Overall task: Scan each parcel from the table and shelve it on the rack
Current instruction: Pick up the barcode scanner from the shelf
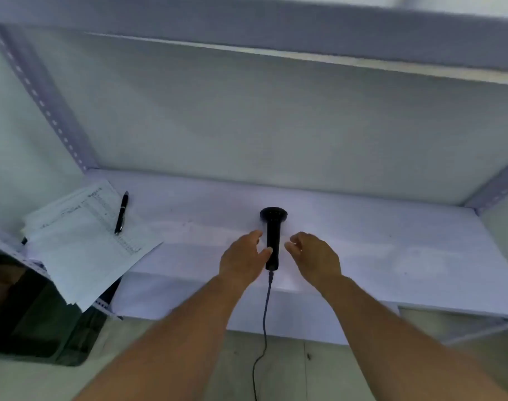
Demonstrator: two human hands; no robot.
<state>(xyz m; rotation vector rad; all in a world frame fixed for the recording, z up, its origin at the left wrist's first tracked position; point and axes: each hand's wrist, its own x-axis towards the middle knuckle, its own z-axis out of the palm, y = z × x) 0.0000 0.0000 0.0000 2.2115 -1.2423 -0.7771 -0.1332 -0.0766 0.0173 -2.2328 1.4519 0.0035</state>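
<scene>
On the white shelf (362, 250) of the rack, about midway along, we see the black scanner (273, 238) lying flat. Its long axis runs straight away from us, with the wide head at the far end toward the back wall and the handle end near the front edge, where its cable (266, 314) drops off toward the floor. Our two hands flank the handle. The left hand (241, 261) is spread, fingers relaxed, and its thumb tip seems to touch the handle's left side. The right hand (313, 256) sits just beside the handle on the other side, fingers loosely curled around nothing, with a small gap between it and the scanner. Neither hand grips anything. We judge the left hand the nearer, though either could close on the handle from the side. No parcel is in view, nor the table, so we cannot say how much of the task remains. At the shelf's left end lies a sheaf of printed papers (82, 241) with a pen (121, 212) at its edge.
</scene>
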